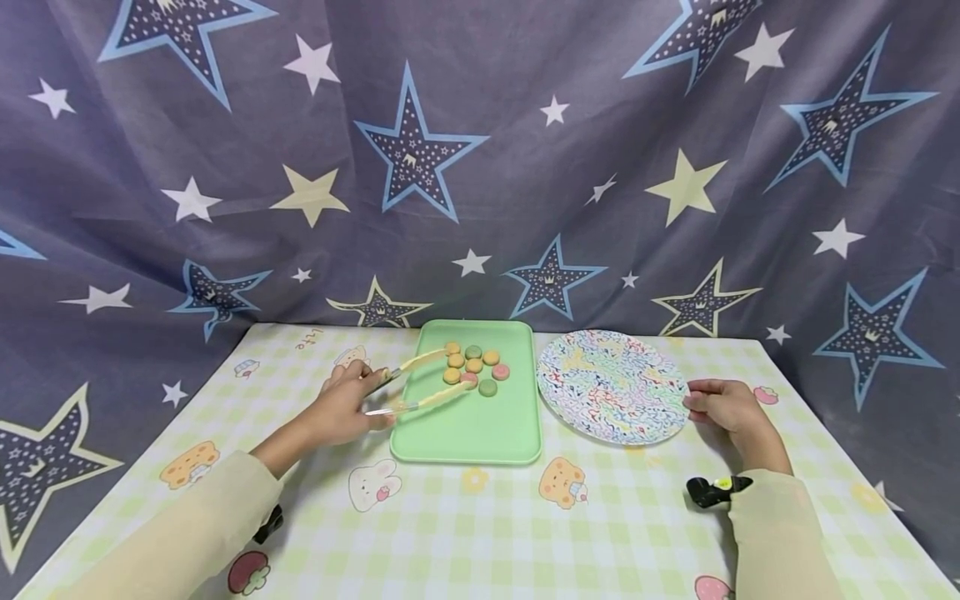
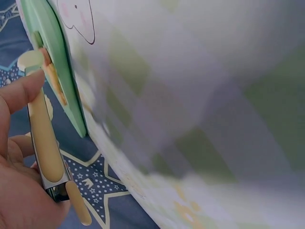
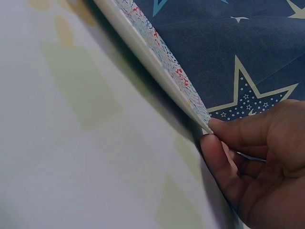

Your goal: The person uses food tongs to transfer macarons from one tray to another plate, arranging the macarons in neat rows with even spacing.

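My left hand holds a pair of tongs with cream-yellow tips and metal arms. The tongs' arms are spread over a light green tray, with their tips beside small round macarons in orange, pink and green. In the left wrist view, a thumb and fingers grip the tongs along their yellow-padded handle. On the right, my right hand pinches the rim of a round plate with a multicoloured squiggle pattern. Its thumb and fingertips show at the plate's edge in the right wrist view.
A green-and-white checked tablecloth with cartoon prints covers the table. The tray and the plate lie side by side towards the back. Behind them hangs a dark blue-grey curtain with stars.
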Tool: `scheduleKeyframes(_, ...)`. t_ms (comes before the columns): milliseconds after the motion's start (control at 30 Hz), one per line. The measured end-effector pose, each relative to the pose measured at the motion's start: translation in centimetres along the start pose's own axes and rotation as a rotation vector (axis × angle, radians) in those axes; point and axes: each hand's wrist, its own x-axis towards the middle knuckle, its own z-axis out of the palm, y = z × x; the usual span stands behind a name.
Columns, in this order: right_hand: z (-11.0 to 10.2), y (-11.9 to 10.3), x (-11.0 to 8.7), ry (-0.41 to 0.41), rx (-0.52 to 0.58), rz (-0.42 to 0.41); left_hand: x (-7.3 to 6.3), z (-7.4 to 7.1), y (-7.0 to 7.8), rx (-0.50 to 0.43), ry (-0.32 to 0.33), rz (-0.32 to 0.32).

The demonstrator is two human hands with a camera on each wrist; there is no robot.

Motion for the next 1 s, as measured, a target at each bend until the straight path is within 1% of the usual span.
scheduleKeyframes(233, 0.2, -0.1, 0.0, 0.006, -0.013, 0.004, 0.0, -0.1, -0.6, 0.007, -0.020, 0.006)
scheduleKeyframes(533, 0.1, -0.1, -0.1, 0.008, -0.023, -0.001, 0.4, -0.4, -1.1, 0.004, -0.075, -0.031)
scheduleKeyframes(633, 0.1, -0.1, -0.1, 0.008, -0.020, 0.002, 0.6, -0.5, -1.2, 0.005, -0.093, -0.033)
scheduleKeyframes(867, 0.1, -0.2, -0.3, 0.007, -0.008, -0.009, 0.9, -0.6, -1.1, 0.009, -0.122, -0.043)
scheduleKeyframes(1000, 0.2, -0.3, -0.4, 0.010, -0.004, -0.003, 1.1, -0.7, -1.0, -0.006, -0.139, -0.047)
